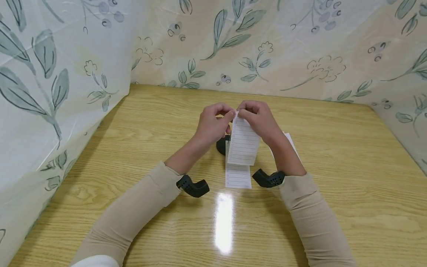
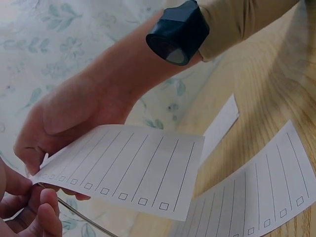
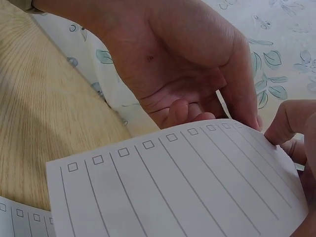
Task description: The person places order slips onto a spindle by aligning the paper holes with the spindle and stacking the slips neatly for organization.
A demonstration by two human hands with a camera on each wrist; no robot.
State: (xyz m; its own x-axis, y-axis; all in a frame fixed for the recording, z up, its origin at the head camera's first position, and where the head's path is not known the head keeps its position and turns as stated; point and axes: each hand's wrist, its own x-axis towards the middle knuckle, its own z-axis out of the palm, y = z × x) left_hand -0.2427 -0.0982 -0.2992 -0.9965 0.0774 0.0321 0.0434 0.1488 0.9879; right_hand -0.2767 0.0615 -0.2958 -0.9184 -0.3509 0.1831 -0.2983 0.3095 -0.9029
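Note:
A lined checklist slip (image 1: 245, 142) with small checkboxes hangs between the two hands in the head view. At its top edge, the right hand (image 1: 260, 116) pinches it between thumb and fingers. Close beside, the left hand (image 1: 213, 122) has thumb and fingertips together at the slip's top corner, around the upper end of a thin metal wire (image 2: 81, 216). Below the left hand stands the black round base (image 1: 221, 145) of the wire memo holder. The wire's tip is hidden by fingers. A second checklist slip (image 1: 238, 177) shows lower down, partly behind the first.
More white slips (image 1: 291, 142) lie on the wooden table (image 1: 160, 122) behind the right forearm. Black wrist cameras (image 1: 195, 187) sit at both cuffs. Floral cloth (image 1: 213, 48) hangs along the table's back and sides.

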